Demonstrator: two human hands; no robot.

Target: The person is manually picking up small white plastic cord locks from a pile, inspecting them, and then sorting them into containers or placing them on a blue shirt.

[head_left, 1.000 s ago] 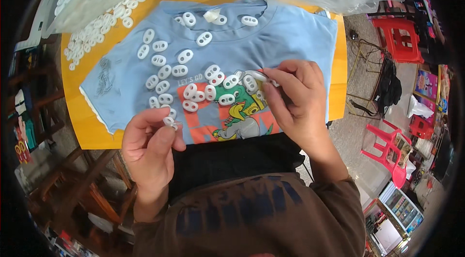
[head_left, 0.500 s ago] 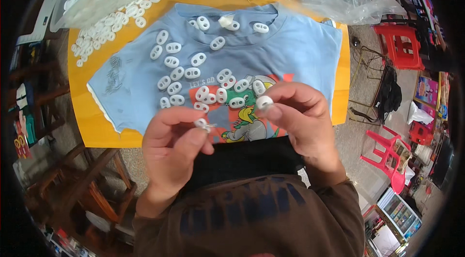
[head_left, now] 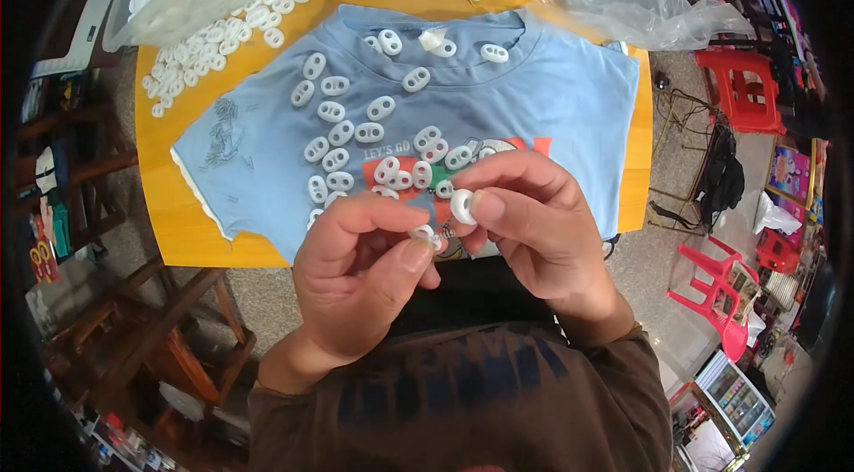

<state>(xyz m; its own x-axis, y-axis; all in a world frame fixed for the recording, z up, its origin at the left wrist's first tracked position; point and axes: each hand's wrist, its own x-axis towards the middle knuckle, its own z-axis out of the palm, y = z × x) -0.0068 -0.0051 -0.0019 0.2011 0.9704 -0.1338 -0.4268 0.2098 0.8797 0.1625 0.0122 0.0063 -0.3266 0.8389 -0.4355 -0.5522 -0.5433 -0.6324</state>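
My left hand (head_left: pixel 360 272) pinches a small white plastic piece (head_left: pixel 425 235) between thumb and fingertips. In the earlier frame thin metallic bits, like small springs, show beside that piece. My right hand (head_left: pixel 534 232) holds a rounded white cord-lock piece (head_left: pixel 462 206) between thumb and forefinger, its hole facing the left hand. The two held pieces are close together but apart. Beneath both hands lies a light blue T-shirt (head_left: pixel 578 116) with a printed front. Several white two-hole oval cord-lock pieces (head_left: pixel 369 132) are scattered over it; my fingers hide some.
Small thin grey metal bits (head_left: pixel 224 129) lie heaped on the shirt's left sleeve. On the yellow table (head_left: pixel 191 236), more white pieces (head_left: pixel 200 52) are piled at the far left. Behind stand a filled translucent container (head_left: pixel 231 5) and a clear plastic bag (head_left: pixel 640 9). Red stools (head_left: pixel 738 89) stand at right.
Both hands have come closer together, the left one moving right and the right one slightly left. Each still pinches its white piece. The whole view has shifted slightly.
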